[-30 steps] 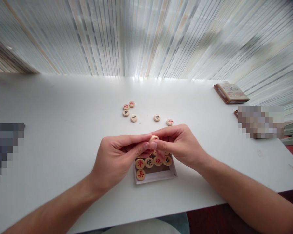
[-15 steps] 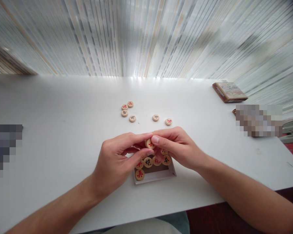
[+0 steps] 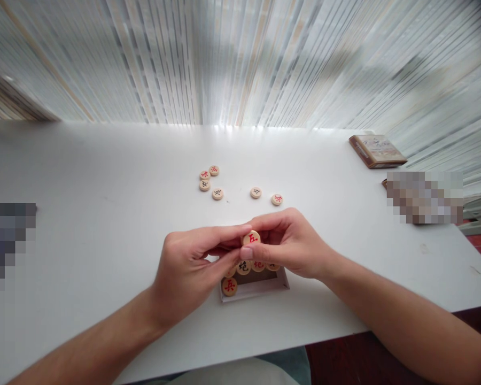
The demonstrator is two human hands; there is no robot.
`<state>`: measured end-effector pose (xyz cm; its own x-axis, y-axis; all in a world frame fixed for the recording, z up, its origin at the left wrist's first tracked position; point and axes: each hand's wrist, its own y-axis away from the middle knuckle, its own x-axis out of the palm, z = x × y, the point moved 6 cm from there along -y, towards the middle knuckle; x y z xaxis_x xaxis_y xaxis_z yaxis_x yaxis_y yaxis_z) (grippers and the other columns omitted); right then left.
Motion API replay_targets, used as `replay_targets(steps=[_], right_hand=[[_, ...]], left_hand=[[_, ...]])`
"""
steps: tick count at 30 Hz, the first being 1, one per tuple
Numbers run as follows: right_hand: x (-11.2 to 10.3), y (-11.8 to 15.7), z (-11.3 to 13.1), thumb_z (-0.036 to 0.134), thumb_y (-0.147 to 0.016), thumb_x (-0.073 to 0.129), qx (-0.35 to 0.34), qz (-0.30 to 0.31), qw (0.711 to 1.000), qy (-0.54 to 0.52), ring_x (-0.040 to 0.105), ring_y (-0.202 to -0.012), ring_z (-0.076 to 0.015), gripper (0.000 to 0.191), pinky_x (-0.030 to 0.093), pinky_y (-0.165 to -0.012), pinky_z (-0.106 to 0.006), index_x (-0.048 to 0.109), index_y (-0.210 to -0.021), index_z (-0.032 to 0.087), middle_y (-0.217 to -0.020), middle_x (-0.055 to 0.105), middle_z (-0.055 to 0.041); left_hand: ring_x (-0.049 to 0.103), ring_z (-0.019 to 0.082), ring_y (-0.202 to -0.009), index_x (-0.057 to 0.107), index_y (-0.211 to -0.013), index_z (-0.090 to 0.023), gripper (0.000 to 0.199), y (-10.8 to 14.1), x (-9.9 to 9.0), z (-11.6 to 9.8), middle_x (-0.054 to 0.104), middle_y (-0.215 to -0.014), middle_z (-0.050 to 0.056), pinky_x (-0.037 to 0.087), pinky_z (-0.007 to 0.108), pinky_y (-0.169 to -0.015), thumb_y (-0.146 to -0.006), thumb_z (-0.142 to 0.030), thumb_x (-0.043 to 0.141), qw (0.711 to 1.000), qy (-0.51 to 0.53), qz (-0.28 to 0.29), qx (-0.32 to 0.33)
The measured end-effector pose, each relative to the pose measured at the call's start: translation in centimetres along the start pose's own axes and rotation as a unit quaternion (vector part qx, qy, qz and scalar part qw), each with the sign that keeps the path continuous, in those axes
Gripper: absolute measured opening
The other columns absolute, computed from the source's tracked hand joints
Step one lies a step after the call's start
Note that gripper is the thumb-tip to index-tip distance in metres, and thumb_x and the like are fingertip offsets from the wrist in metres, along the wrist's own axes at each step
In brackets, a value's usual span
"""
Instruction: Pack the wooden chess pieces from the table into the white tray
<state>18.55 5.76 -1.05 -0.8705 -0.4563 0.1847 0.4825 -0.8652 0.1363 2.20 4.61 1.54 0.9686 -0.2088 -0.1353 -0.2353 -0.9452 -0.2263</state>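
Note:
A round wooden piece with a red character (image 3: pixel 251 238) is pinched between my left hand (image 3: pixel 196 262) and my right hand (image 3: pixel 291 243), above an open shallow box (image 3: pixel 256 290). Inside the box lie several pieces, among them a black-marked one (image 3: pixel 243 267) in a row and a red-marked one (image 3: pixel 230 286) at the near left corner. My hands cover the far part of the box. Beyond them on the white table are several loose pieces, including a red-marked one (image 3: pixel 277 199) and a black-marked one (image 3: pixel 217 193).
The white table (image 3: pixel 104 176) reaches back to a striped curtain (image 3: pixel 224 64). A flat brown box (image 3: pixel 379 151) lies at the back right, near a blurred-out item (image 3: pixel 425 198). Another pixelated dark object (image 3: pixel 6 240) is at the left edge.
The held piece has turned so that its red character shows more fully, and it sits slightly further right. My right thumb has moved down to the piece's lower edge.

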Motion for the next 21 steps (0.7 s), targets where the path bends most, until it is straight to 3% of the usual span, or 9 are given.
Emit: replay_targets(steps=[6,9,13,21], right_hand=[[0.2,0.1,0.0,0.037,-0.087,0.092,0.005,0.01,1.0,0.007,0.039,-0.052,-0.0079,0.024,0.028,-0.045,-0.021,0.09,-0.095,0.015,-0.057,0.053,0.0035],[0.5,0.1,0.7,0.036,-0.091,0.089,-0.021,0.027,0.999,-0.004,0.041,-0.051,-0.0072,0.022,0.029,-0.045,-0.02,0.089,-0.092,0.014,-0.057,0.053,0.004],[0.6,-0.1,1.4,0.037,-0.092,0.089,-0.046,0.036,0.998,-0.024,0.042,-0.053,-0.007,0.024,0.03,-0.046,-0.019,0.086,-0.084,0.015,-0.058,0.051,0.0045],[0.2,0.1,0.4,0.029,-0.082,0.096,-0.008,0.019,0.999,-0.031,0.04,-0.057,-0.0079,0.023,0.031,-0.048,-0.02,0.089,-0.099,0.015,-0.063,0.054,0.0028]], left_hand=[[0.086,0.02,-0.079,0.09,-0.109,-0.029,0.028,0.0,0.1,0.0,0.089,-0.097,0.0,0.073,0.024,-0.073,-0.087,-0.012,0.087,0.999,-0.018,0.006,0.028],[0.087,0.018,-0.082,0.089,-0.114,-0.03,0.036,0.0,0.3,0.0,0.089,-0.101,-0.001,0.072,0.022,-0.077,-0.087,-0.005,0.084,0.998,0.01,0.024,0.063],[0.087,0.014,-0.086,0.088,-0.115,-0.032,0.042,-0.1,0.4,0.1,0.089,-0.103,-0.005,0.07,0.016,-0.082,-0.087,-0.001,0.084,0.997,0.021,0.029,0.071],[0.086,0.012,-0.087,0.087,-0.115,-0.024,0.035,0.0,0.3,0.0,0.089,-0.102,-0.002,0.07,0.014,-0.084,-0.088,-0.001,0.083,0.997,0.01,0.016,0.072]])
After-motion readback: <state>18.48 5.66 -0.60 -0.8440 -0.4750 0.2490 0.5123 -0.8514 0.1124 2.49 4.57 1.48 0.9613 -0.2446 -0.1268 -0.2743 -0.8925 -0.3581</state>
